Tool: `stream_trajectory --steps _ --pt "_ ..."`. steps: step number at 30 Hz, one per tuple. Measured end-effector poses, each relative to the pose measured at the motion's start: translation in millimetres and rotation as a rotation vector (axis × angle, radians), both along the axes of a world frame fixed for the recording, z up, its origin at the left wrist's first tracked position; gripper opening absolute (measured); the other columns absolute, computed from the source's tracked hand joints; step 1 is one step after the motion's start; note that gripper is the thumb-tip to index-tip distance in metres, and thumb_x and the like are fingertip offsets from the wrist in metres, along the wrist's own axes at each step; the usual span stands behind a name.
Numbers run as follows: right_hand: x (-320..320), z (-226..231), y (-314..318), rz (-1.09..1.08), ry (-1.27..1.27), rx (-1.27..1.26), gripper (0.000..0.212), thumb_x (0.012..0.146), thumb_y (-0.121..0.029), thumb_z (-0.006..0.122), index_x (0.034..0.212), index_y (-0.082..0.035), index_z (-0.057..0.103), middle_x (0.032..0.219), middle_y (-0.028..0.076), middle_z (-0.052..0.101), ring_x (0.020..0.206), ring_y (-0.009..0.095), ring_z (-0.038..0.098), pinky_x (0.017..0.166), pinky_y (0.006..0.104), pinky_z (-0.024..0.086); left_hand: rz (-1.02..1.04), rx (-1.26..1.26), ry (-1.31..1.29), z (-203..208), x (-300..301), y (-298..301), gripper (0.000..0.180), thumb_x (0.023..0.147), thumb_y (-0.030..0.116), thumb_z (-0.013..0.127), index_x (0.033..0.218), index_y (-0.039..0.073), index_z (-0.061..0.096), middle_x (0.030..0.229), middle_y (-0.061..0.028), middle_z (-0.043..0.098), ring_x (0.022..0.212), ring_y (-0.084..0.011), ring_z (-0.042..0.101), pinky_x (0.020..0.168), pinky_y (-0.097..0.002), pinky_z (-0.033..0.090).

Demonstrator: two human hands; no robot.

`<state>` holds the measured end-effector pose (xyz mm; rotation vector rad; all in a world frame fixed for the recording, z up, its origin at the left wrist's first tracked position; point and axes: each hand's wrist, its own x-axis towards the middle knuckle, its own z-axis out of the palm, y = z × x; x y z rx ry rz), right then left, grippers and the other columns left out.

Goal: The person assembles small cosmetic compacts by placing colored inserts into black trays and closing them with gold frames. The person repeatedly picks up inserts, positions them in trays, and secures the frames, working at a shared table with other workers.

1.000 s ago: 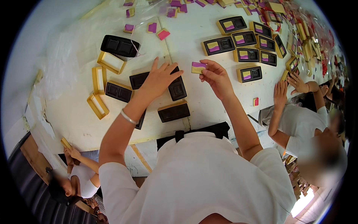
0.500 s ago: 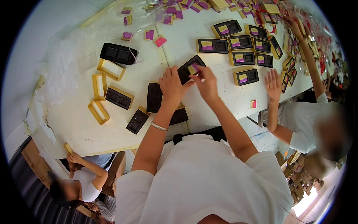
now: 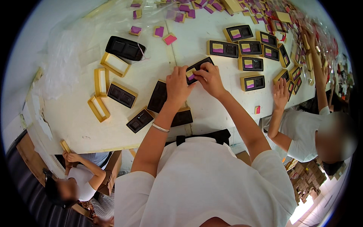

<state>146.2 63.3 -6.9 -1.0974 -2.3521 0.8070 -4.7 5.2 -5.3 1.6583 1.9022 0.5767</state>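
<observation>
A shallow box with a black two-compartment tray point(image 3: 204, 63) sits on the table before me, tilted across the view. My left hand point(image 3: 177, 84) grips its left end, fingers closed along the rim. In the compartment at that end lies a small gold-and-purple packet point(image 3: 190, 74). The fingers of my right hand point(image 3: 210, 80) are pinched together on this packet. Under my left forearm are a tray box point(image 3: 158, 96) and another black tray box point(image 3: 182, 118), both partly covered by the arm.
Filled boxes point(image 3: 250, 47) stand in a group to the right, near a co-worker's raised hand point(image 3: 280, 94). Gold frames point(image 3: 101, 82) and a black tray point(image 3: 125, 48) lie left. Packets point(image 3: 184, 8) are scattered at the back. Another person point(image 3: 81, 178) handles a gold piece at lower left.
The packet in my right hand has moved down and left into the box's compartment. At the right, one filled box has shifted away from the group toward the co-worker.
</observation>
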Motion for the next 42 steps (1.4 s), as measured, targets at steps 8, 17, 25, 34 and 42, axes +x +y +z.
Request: stream_trajectory --steps 8,17,25,34,42 --pt "-37 17 14 -0.105 -0.247 -0.199 0.003 0.074 -0.008 0.061 0.077 -0.008 0.061 0.088 0.007 0.054 0.082 0.025 0.054 0.07 0.0374 0.04 -0.022 -0.014 0.019 4 -3 3 0.062 0.062 0.021 0.078 0.114 0.007 0.046 0.103 -0.0093 0.05 0.094 -0.0274 0.053 0.077 -0.0406 0.04" --pt "-83 -27 163 -0.219 -0.132 0.235 0.035 0.07 -0.009 0.067 0.103 -0.005 0.055 0.103 0.013 0.053 0.092 0.032 0.054 0.076 0.04 0.049 -0.15 -0.018 -0.045 17 45 46 0.076 0.063 0.031 0.078 0.127 0.01 0.042 0.121 -0.0126 0.046 0.105 -0.0283 0.048 0.086 -0.0454 0.033" --pt "-52 -42 186 -0.084 -0.177 0.281 0.041 0.068 -0.011 0.07 0.105 -0.003 0.053 0.1 0.015 0.054 0.095 0.033 0.052 0.083 0.0388 0.045 0.041 -0.203 0.383 57 -51 -58 0.085 0.066 0.034 0.074 0.137 0.01 0.035 0.128 -0.0157 0.044 0.117 -0.0308 0.04 0.097 -0.0476 0.026" --pt "-13 39 73 -0.267 0.939 -1.066 0.028 0.082 -0.006 0.059 0.109 0.001 0.055 0.097 0.008 0.059 0.09 0.016 0.059 0.084 0.028 0.044 0.002 -0.017 0.197 15 -35 -23 0.074 0.065 0.01 0.071 0.131 0.008 0.038 0.12 -0.0079 0.052 0.11 -0.0286 0.045 0.092 -0.0448 0.033" --pt "-17 25 2 -0.285 0.494 -0.281 0.035 0.072 0.006 0.067 0.105 0.0 0.058 0.103 0.009 0.046 0.085 0.019 0.056 0.073 0.0286 0.048 0.088 0.221 0.042 19 -27 13 0.064 0.071 0.021 0.072 0.128 0.012 0.044 0.127 -0.0112 0.044 0.113 -0.0299 0.043 0.094 -0.0434 0.034"
